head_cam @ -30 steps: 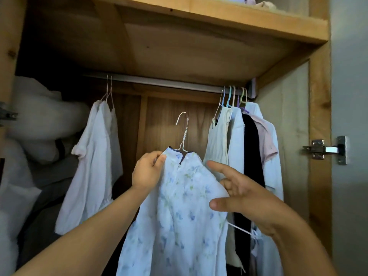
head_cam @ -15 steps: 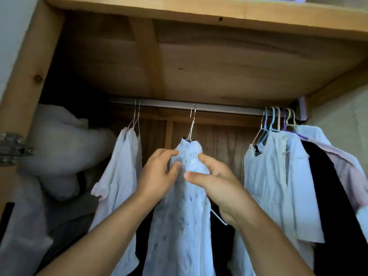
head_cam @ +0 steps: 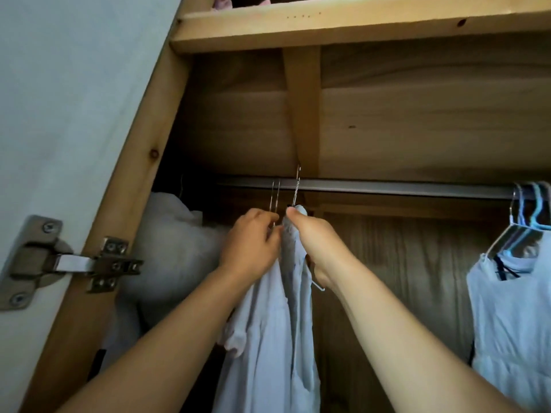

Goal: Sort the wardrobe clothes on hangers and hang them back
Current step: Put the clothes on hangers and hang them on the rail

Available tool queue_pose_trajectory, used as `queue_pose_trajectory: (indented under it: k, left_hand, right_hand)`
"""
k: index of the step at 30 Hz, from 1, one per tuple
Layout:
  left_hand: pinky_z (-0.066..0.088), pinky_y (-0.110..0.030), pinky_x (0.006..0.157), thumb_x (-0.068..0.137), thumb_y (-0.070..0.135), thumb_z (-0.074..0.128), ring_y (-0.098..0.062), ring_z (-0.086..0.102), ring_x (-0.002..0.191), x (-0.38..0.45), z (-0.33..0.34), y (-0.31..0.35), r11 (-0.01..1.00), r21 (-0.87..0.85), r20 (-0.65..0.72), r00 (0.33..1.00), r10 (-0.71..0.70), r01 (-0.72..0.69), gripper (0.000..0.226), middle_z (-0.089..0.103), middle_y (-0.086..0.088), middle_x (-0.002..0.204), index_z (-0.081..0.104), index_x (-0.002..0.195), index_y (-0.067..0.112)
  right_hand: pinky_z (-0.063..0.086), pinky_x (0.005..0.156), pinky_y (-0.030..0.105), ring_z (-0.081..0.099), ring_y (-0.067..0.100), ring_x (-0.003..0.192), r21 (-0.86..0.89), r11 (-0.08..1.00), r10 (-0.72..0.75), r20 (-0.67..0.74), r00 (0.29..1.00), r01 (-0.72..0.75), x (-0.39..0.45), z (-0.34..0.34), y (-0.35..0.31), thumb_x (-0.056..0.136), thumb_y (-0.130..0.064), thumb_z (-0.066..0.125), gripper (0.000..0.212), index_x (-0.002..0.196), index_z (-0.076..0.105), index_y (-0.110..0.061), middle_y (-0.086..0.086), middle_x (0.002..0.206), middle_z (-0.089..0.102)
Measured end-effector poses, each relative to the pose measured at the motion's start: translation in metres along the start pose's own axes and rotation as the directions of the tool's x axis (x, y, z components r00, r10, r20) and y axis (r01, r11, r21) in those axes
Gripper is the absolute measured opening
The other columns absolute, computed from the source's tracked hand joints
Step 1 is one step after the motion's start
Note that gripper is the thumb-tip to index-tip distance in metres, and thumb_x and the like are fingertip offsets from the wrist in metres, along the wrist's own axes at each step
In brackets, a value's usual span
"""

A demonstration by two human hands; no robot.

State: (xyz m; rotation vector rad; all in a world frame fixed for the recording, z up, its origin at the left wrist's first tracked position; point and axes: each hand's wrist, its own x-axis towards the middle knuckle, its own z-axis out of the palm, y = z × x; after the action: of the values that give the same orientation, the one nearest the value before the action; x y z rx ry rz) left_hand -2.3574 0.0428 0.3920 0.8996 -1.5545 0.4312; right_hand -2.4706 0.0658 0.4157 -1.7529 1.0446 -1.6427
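Head view, nearest first: two bare forearms reach up into the wardrobe. Left hand (head_cam: 250,242), one, fingers curled against the pale shirts at their necks; whether it truly grips cloth I cannot tell. Right hand (head_cam: 310,234), one, pinching the collar of the floral shirt (head_cam: 298,293), which hangs just below the rail on its wire hanger (head_cam: 296,186), the hanger's lower tip showing under the wrist. The hands sit close together, almost touching. Beside it on the left, a white shirt (head_cam: 262,338), with two thin hooks (head_cam: 275,195) visible above the left hand. Rail (head_cam: 387,187), one, metal, running under the wooden shelf (head_cam: 328,28). Far right, a cluster of coloured hangers (head_cam: 529,210), number not countable, with a pale blue garment (head_cam: 512,308) below. Left edge: door hinge (head_cam: 68,260), one.

Step in hand, as judged: seating the floral shirt's hook over the rail next to the white ones. Next move calls for letting go once the hook bears weight, then squaring the shoulders.
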Motion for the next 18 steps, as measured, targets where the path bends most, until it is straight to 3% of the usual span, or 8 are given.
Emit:
queue_pose_trajectory:
  k: [1, 5, 10, 14, 16, 18]
  left_hand:
    - [0.044, -0.028, 0.084, 0.096, 0.028, 0.049, -0.013, 0.052, 0.103, 0.001, 0.000, -0.005, 1.000, -0.017, 0.010, 1.000, -0.016, 0.016, 0.032, 0.054, -0.002, 0.121, 0.059, 0.124, 0.017]
    - [0.041, -0.023, 0.078, 0.096, 0.031, 0.047, -0.009, 0.053, 0.097, 0.004, 0.003, -0.012, 0.991, -0.114, -0.004, 0.998, -0.066, 0.065, 0.029, 0.055, 0.001, 0.117, 0.060, 0.120, 0.021]
    - [0.043, -0.021, 0.078, 0.097, 0.031, 0.047, -0.006, 0.052, 0.096, 0.000, 0.009, -0.015, 0.978, -0.196, -0.005, 0.997, -0.076, 0.074, 0.028, 0.054, 0.002, 0.115, 0.059, 0.120, 0.021]
    - [0.043, -0.018, 0.076, 0.097, 0.032, 0.046, -0.005, 0.052, 0.094, -0.005, 0.010, -0.016, 0.970, -0.223, -0.012, 0.995, -0.099, 0.094, 0.027, 0.052, 0.005, 0.111, 0.059, 0.118, 0.023]
    - [0.044, -0.019, 0.077, 0.096, 0.033, 0.047, -0.005, 0.053, 0.096, -0.006, 0.009, -0.017, 0.966, -0.239, -0.017, 0.994, -0.107, 0.100, 0.027, 0.053, 0.005, 0.113, 0.058, 0.119, 0.024]
    - [0.043, -0.017, 0.076, 0.096, 0.032, 0.047, -0.005, 0.052, 0.096, -0.007, 0.008, -0.018, 0.964, -0.247, -0.022, 0.994, -0.105, 0.097, 0.028, 0.053, 0.004, 0.114, 0.058, 0.120, 0.024]
  right_hand:
    - [0.048, 0.094, 0.039, 0.061, 0.022, 0.100, -0.018, 1.000, -0.003, -0.008, 1.000, 0.003, 0.006, 0.005, -0.001, 0.089, -0.050, 0.053, 0.029, 0.087, 0.062, -0.023, 0.006, 0.104, 0.067]
    - [0.047, 0.096, 0.043, 0.059, 0.022, 0.106, -0.050, 0.997, -0.052, 0.003, 0.999, 0.052, 0.019, 0.018, -0.004, 0.083, -0.055, 0.052, 0.052, 0.123, 0.057, -0.021, 0.005, 0.116, 0.063]
    - [0.047, 0.095, 0.042, 0.061, 0.022, 0.100, -0.101, 0.991, -0.085, 0.000, 0.996, 0.085, 0.037, 0.021, -0.007, 0.088, -0.051, 0.051, 0.044, 0.118, 0.058, -0.019, 0.004, 0.108, 0.065]
    - [0.049, 0.094, 0.041, 0.062, 0.023, 0.096, -0.087, 0.996, -0.018, 0.035, 0.999, 0.021, 0.045, 0.028, -0.003, 0.086, -0.058, 0.051, 0.058, 0.123, 0.056, -0.014, 0.007, 0.106, 0.064]
    - [0.051, 0.087, 0.037, 0.063, 0.021, 0.092, -0.071, 0.997, 0.009, 0.083, 0.997, -0.003, 0.042, 0.030, 0.001, 0.089, -0.061, 0.044, 0.060, 0.123, 0.056, -0.012, 0.007, 0.101, 0.065]
    - [0.049, 0.066, 0.024, 0.062, 0.014, 0.082, -0.047, 0.998, 0.036, 0.135, 0.990, -0.030, 0.035, 0.029, 0.003, 0.093, -0.061, 0.033, 0.062, 0.124, 0.053, -0.012, 0.004, 0.092, 0.064]
